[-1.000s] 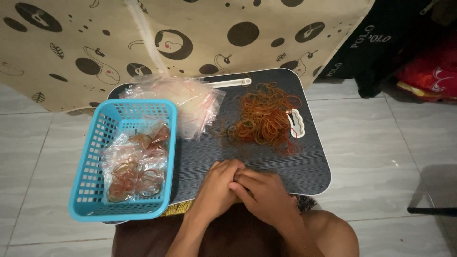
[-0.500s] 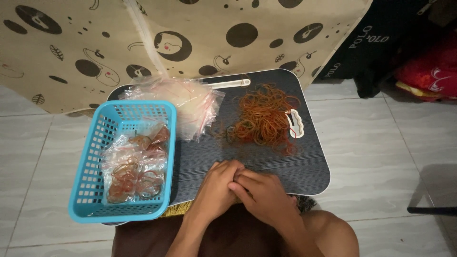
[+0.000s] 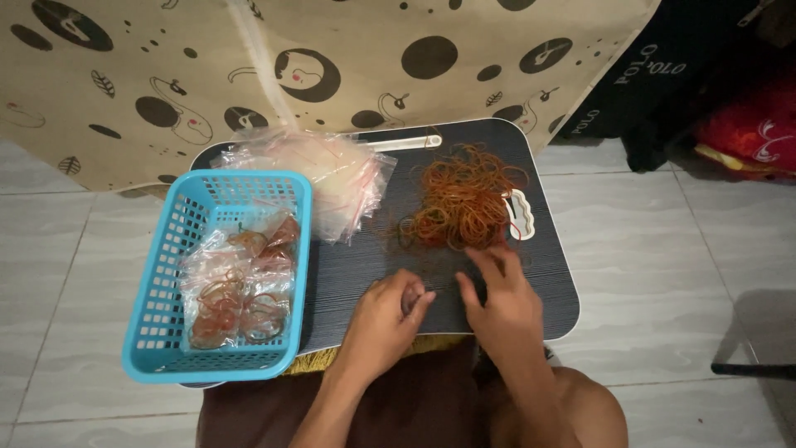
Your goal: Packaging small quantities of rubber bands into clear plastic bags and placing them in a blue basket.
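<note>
My left hand (image 3: 383, 319) is pinching a few rubber bands against the lap desk (image 3: 547, 286); my right hand (image 3: 497, 303), fingers spread, is reaching toward the pile of bands (image 3: 464, 203). Tangled loops are likely dragging extras out, or snapping loose.

Home setting, floor-level work spot. Pale grey glossy floor tiles (image 3: 655, 249), a beige cloth printed with black dots and swans (image 3: 332, 66) draped behind, dark fabric bag (image 3: 663, 75) and red cushion (image 3: 754, 124) off to the side. Small dark striped lap table (image 3: 373, 257) sits on the floor, person seated cross-legged at it.
</note>
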